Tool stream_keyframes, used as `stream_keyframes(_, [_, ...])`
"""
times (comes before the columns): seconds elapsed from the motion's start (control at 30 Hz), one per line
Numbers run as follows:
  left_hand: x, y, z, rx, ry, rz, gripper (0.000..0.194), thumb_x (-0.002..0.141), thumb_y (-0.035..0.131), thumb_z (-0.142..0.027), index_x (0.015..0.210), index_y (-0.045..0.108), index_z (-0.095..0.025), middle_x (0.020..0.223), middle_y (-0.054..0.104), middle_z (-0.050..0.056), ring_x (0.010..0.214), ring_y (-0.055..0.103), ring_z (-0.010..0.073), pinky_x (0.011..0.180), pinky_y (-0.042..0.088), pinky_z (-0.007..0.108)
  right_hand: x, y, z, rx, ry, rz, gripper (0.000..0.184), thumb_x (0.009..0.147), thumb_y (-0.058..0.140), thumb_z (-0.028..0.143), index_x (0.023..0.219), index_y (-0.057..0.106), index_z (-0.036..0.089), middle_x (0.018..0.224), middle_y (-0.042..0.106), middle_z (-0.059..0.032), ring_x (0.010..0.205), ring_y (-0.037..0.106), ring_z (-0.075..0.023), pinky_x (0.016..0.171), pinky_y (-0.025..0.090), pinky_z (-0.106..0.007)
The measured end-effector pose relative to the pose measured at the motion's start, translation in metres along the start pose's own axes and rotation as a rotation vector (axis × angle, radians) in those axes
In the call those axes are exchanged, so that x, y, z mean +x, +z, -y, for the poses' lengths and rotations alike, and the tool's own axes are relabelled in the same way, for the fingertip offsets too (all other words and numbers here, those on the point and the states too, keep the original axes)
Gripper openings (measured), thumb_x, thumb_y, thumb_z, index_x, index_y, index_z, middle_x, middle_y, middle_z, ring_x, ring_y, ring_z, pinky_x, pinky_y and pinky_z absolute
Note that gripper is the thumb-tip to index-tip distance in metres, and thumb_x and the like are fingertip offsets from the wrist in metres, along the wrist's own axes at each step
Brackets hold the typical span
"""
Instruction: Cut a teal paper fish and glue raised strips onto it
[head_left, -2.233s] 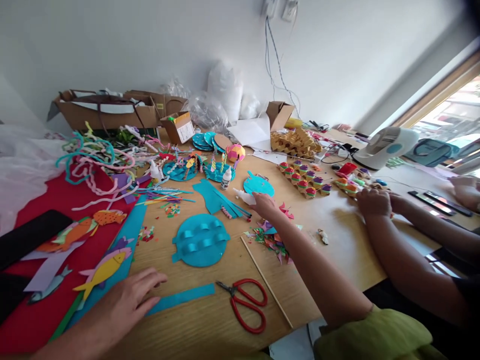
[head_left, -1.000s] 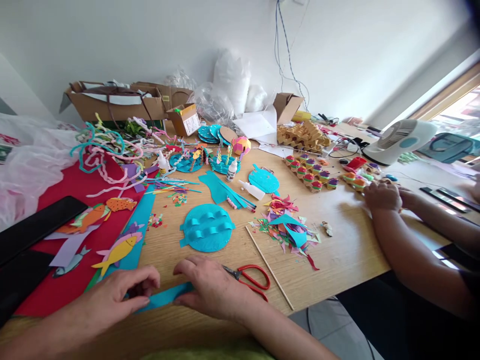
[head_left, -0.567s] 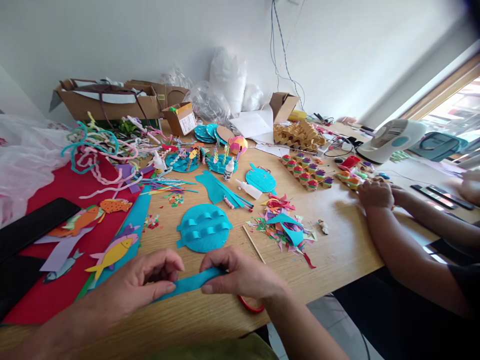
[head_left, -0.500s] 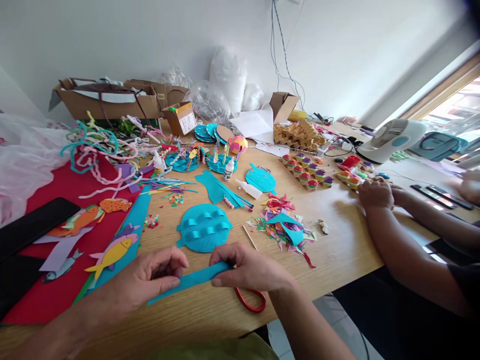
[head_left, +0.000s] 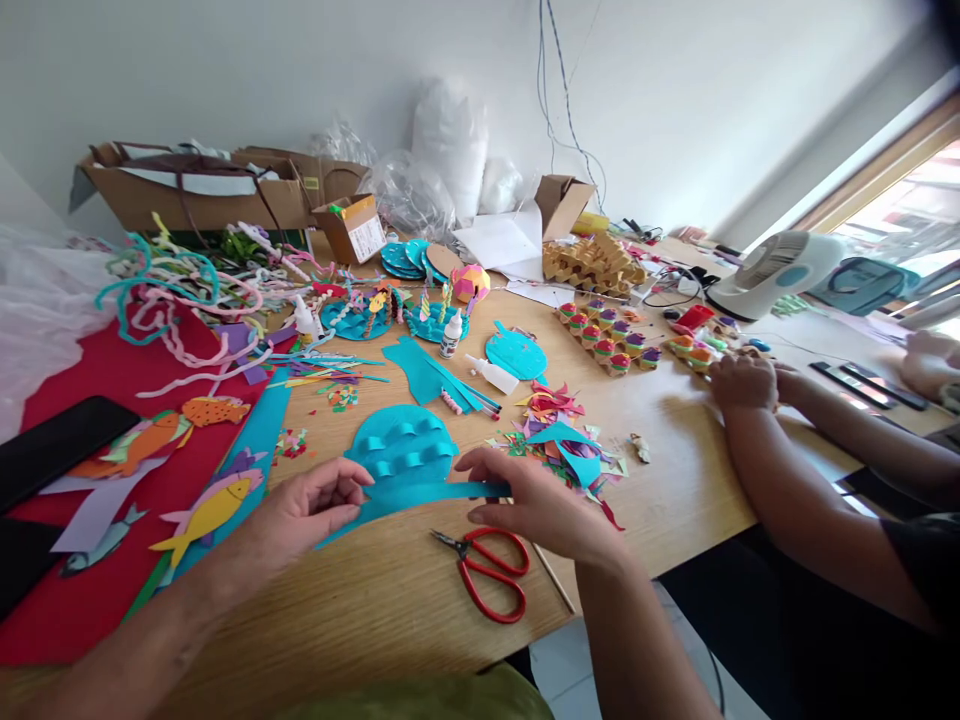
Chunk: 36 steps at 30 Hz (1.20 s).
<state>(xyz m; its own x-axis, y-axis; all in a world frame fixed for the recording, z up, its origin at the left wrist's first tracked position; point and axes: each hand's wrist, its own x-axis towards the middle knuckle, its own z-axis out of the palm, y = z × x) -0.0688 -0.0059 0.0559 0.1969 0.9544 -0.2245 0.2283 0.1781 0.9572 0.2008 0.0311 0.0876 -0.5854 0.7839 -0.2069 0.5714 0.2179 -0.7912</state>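
Note:
A blue paper strip (head_left: 420, 496) stretches between my two hands, raised over the table's near side. My left hand (head_left: 311, 515) pinches it toward its left end, thumb against curled fingers. My right hand (head_left: 544, 505) has the right end between thumb and fingers. Just behind the strip lies a round blue disc (head_left: 405, 440) with rows of raised paper loops; the strip covers its near edge. Red-handled scissors (head_left: 484, 570) rest below my right hand, and a thin wooden stick (head_left: 553, 580) lies partly under my right forearm.
Paper scraps (head_left: 566, 440), a white glue bottle (head_left: 495, 374) and blue paper pieces (head_left: 431, 375) lie beyond my hands. Paper fish (head_left: 214, 505) sit on red paper (head_left: 45, 600) at left. At right, another person's hands (head_left: 742, 380) work near painted egg cartons (head_left: 607, 340).
My right hand left the glue bottle and came to the strip. Both hands gripped the strip and lifted it off the table toward the disc. The scissors show fully again.

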Motion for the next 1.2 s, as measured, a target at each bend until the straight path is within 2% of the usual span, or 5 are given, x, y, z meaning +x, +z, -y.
stream_keyframes(0.23, [-0.008,-0.018,-0.004,-0.007,-0.033,-0.102,0.026,0.057,0.073,-0.036,0.081,0.068,-0.026,0.071,0.064,-0.002,0.071,0.060,0.0172,0.063,0.048,0.023,-0.001,0.002,-0.036,0.679,-0.036,-0.098,0.041,0.066,0.075,0.027,0.102,0.056,0.022,0.087,0.054,0.0015,0.075,0.053,-0.0110,0.066,0.044,-0.024])
stream_keyframes(0.5, [-0.013,-0.010,0.003,-0.066,-0.072,-0.106,0.029,0.053,0.078,-0.040,0.078,0.071,-0.028,0.069,0.066,-0.003,0.068,0.063,0.0183,0.060,0.051,0.022,0.000,0.019,-0.029,0.915,-0.086,-0.242,0.029,0.067,0.078,0.030,0.089,0.062,0.019,0.074,0.060,0.0022,0.065,0.054,-0.0075,0.060,0.043,-0.018])
stream_keyframes(0.73, [-0.042,0.014,-0.023,-0.002,0.364,0.136,0.015,0.082,0.062,-0.023,0.092,0.068,-0.032,0.080,0.069,-0.002,0.071,0.065,0.0151,0.064,0.051,0.018,-0.019,0.025,0.000,0.688,-0.220,0.749,0.051,0.075,0.060,0.061,0.079,0.065,0.011,0.072,0.062,-0.0060,0.067,0.060,-0.0139,0.060,0.047,-0.021])
stream_keyframes(0.9, [-0.040,0.039,-0.064,0.122,0.815,0.488,0.019,0.089,0.050,-0.015,0.098,0.064,-0.024,0.078,0.065,0.004,0.067,0.061,0.0127,0.065,0.049,0.019,-0.030,0.038,0.014,0.742,-0.343,0.354,0.056,0.064,0.073,0.057,0.098,0.067,0.013,0.071,0.057,-0.0011,0.065,0.052,-0.0121,0.058,0.043,-0.021])
stream_keyframes(1.2, [-0.033,0.062,-0.045,0.205,0.735,0.409,0.024,0.089,0.046,-0.009,0.095,0.064,-0.023,0.090,0.065,0.004,0.084,0.062,0.0141,0.077,0.048,0.021,-0.051,0.046,0.020,1.032,-0.193,-0.338,0.023,0.087,0.057,0.038,0.080,0.066,0.019,0.073,0.061,-0.0016,0.073,0.056,-0.0140,0.070,0.043,-0.026])
